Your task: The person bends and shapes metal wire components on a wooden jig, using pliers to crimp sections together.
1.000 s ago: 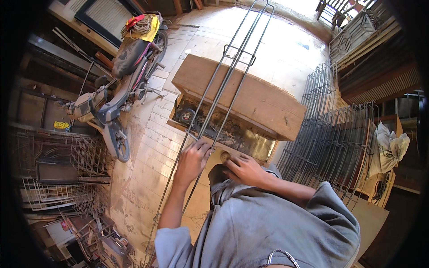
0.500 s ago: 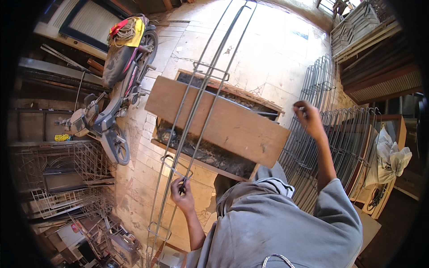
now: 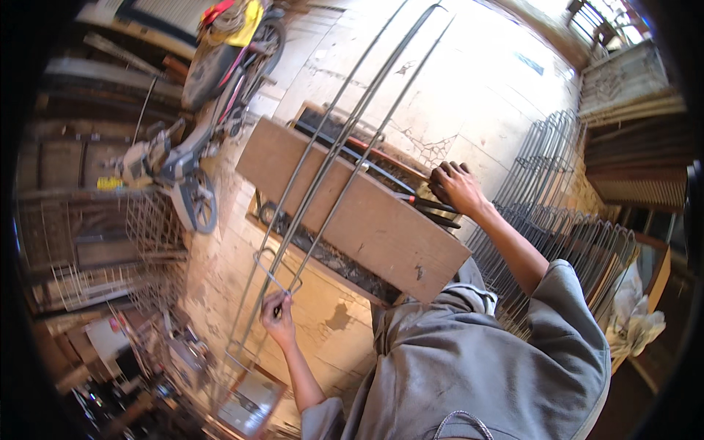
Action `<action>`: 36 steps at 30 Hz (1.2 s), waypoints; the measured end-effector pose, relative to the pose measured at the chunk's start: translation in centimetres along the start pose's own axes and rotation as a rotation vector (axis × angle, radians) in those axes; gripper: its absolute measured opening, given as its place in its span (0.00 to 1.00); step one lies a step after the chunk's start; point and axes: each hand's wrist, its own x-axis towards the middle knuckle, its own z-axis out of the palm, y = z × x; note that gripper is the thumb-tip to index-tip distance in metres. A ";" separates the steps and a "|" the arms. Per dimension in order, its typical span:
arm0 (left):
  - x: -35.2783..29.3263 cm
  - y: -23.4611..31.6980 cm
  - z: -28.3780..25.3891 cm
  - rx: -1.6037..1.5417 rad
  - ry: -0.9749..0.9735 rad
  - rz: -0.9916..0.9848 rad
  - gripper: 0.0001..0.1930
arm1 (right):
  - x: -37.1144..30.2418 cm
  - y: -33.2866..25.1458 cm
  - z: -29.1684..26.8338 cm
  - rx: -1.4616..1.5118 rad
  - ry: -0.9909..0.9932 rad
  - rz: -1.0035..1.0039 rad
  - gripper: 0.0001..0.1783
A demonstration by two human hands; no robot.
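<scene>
Long steel rods [image 3: 320,176] lie across a brown wooden board [image 3: 359,213], joined by bent wire stirrups. At the near part of the rods, my left hand [image 3: 277,320] is closed, its fingertips pinching the corner of a rectangular stirrup [image 3: 276,277]. My right hand [image 3: 460,189] reaches over the far side of the board, palm down, with its fingers apart and bent. Just beneath it is a tool with black handles and a red part [image 3: 434,205], resting in the open trough behind the board. Whether the fingers touch the tool is hard to see.
Many finished rod frames [image 3: 543,220] lean in a row at the right, beside a whitish plastic bag [image 3: 629,304]. A motorcycle [image 3: 192,158] with a yellow cloth [image 3: 246,26] stands at the left. Wire racks [image 3: 150,227] and clutter line the left wall.
My right hand has come down and left, from the air beside the frames to the trough behind the board. My left hand stays at the stirrup. The whole view has shifted and tilted.
</scene>
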 end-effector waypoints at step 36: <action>0.4 3.8 2.3 0.211 0.082 -0.169 0.12 | 10.0 -15.8 -13.6 0.020 0.094 -0.832 0.13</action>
